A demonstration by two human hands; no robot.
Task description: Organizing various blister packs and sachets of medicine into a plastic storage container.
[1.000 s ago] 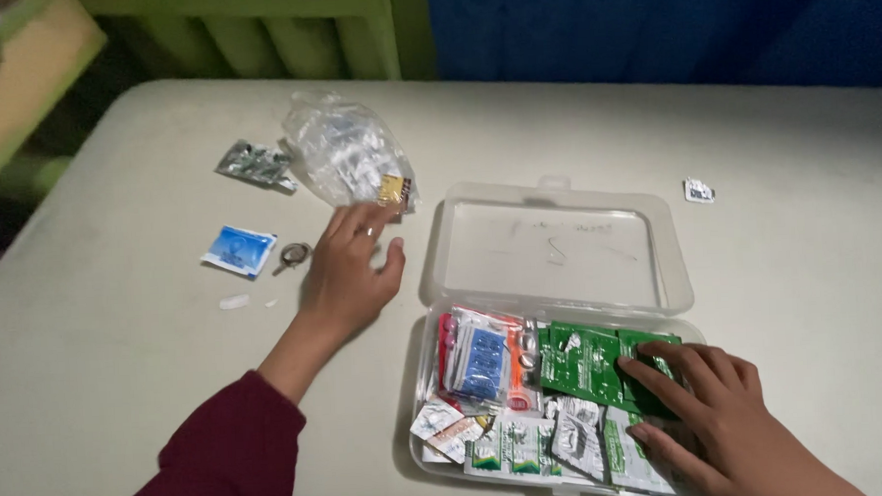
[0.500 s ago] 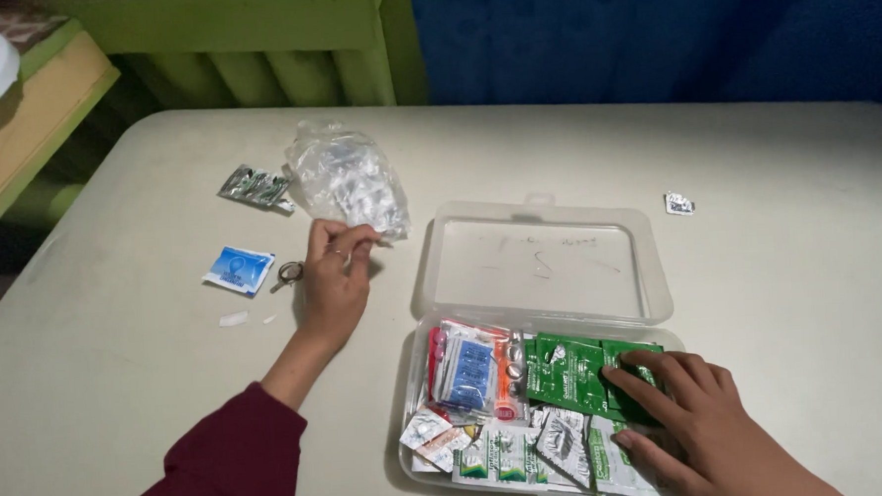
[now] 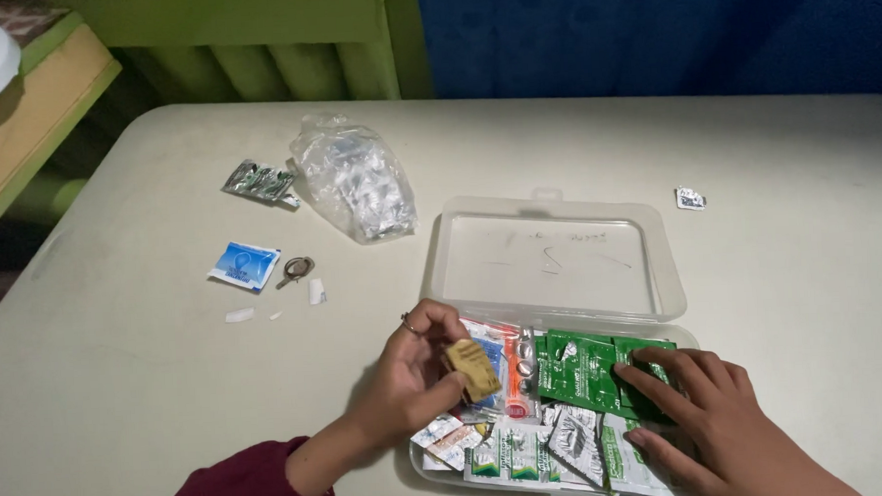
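The left hand [image 3: 412, 378] has its grip closed around a small tan foil packet [image 3: 472, 368], pinched between thumb and fingertips and held tilted just above the left end of the clear plastic box [image 3: 425, 457], which lies open near the table's [image 3: 120, 391] front edge with its lid [image 3: 555, 258] folded back flat toward the far edge. The right hand [image 3: 706, 415] lies spread, fingers flat and holding nothing, pressing on the green sachets [image 3: 585, 366] in the right half of the box. The box is crowded: a blue blister strip [image 3: 487, 350] and an orange-edged pack [image 3: 513, 369] sit under the tan packet, and white-and-green sachets [image 3: 529, 447] overlap along the front wall. With so little free room, the packet could slide off the stack and land on the table beside the box, or ride too high for the lid to shut. The pinch is shallow and on one corner, so the slick foil may twist loose. Toward the table's far left corner lie a clear plastic bag [image 3: 356, 177], a dark green strip [image 3: 260, 180], a blue sachet [image 3: 244, 264], a small metal ring [image 3: 295, 269]; a tiny packet [image 3: 691, 198] sits toward the right edge.
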